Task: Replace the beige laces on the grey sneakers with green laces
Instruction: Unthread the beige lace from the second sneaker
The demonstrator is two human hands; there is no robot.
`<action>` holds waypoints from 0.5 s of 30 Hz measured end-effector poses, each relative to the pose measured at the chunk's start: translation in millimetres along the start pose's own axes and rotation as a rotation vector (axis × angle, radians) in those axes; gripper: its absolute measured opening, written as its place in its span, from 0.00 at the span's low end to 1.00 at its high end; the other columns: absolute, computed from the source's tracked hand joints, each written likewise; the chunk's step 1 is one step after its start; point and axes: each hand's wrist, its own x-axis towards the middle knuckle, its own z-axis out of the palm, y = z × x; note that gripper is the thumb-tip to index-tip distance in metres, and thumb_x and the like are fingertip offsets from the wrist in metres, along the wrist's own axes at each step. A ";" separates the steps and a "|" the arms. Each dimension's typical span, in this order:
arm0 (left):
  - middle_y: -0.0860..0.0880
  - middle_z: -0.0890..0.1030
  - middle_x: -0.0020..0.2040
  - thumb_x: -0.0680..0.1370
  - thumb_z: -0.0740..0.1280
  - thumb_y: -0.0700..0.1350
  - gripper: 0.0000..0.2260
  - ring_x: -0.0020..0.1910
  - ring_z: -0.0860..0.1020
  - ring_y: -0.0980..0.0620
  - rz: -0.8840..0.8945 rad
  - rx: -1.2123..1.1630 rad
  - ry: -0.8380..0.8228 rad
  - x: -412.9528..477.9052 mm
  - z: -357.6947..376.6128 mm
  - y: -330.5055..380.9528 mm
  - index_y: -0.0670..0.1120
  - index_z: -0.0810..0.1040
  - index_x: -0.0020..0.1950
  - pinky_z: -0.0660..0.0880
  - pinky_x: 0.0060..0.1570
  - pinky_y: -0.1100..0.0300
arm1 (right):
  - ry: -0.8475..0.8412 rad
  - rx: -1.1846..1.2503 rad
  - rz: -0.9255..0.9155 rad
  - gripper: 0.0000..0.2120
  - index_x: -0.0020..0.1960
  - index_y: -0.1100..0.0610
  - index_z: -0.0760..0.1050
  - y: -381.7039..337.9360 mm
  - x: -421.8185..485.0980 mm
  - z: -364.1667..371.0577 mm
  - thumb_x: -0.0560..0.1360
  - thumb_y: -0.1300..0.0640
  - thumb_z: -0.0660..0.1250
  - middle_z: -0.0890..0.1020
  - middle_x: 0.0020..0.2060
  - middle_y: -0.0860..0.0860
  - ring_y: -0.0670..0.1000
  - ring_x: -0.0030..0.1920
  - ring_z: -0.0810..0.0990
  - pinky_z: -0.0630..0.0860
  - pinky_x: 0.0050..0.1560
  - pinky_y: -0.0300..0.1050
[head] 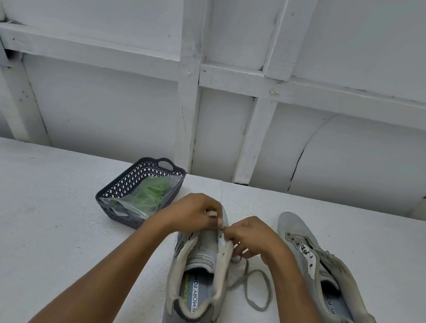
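Two grey sneakers stand on the white table with their heels toward me. The left sneaker (199, 279) is between my arms, its tongue bare. My left hand (193, 212) grips the front of this shoe, fingers curled over the toe end of the eyelets. My right hand (253, 239) pinches the beige lace (253, 288) at the right eyelet row; the lace trails in a loose loop onto the table. The right sneaker (325, 283) lies apart, with no lace in its eyelets. Green laces (151, 194) sit in a clear bag inside a dark basket.
The dark perforated basket (121, 190) stands just left of my left hand, near the table's far edge. A white panelled wall (222, 96) rises behind the table. Bare table surface (27, 220) stretches to the left.
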 end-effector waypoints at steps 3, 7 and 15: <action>0.54 0.83 0.40 0.79 0.68 0.42 0.05 0.39 0.78 0.59 0.013 -0.459 0.139 -4.9 -8.0 5.5 0.46 0.79 0.44 0.72 0.44 0.63 | 0.005 -0.009 -0.002 0.10 0.30 0.56 0.75 1.4 0.4 0.2 0.71 0.60 0.65 0.78 0.30 0.54 0.50 0.27 0.78 0.68 0.31 0.38; 0.43 0.78 0.37 0.83 0.62 0.40 0.05 0.30 0.75 0.52 -0.016 -0.741 0.154 -8.8 -14.6 11.2 0.42 0.73 0.47 0.66 0.27 0.64 | 0.000 -0.021 -0.002 0.08 0.32 0.57 0.75 1.4 1.3 0.8 0.71 0.60 0.65 0.78 0.32 0.54 0.50 0.28 0.79 0.70 0.32 0.37; 0.49 0.81 0.47 0.76 0.70 0.51 0.08 0.47 0.78 0.49 -0.033 0.292 -0.069 3.9 4.3 -6.1 0.48 0.81 0.50 0.74 0.45 0.56 | -0.014 -0.014 -0.004 0.08 0.34 0.56 0.77 0.9 0.2 2.1 0.71 0.59 0.65 0.79 0.33 0.54 0.49 0.28 0.79 0.69 0.33 0.37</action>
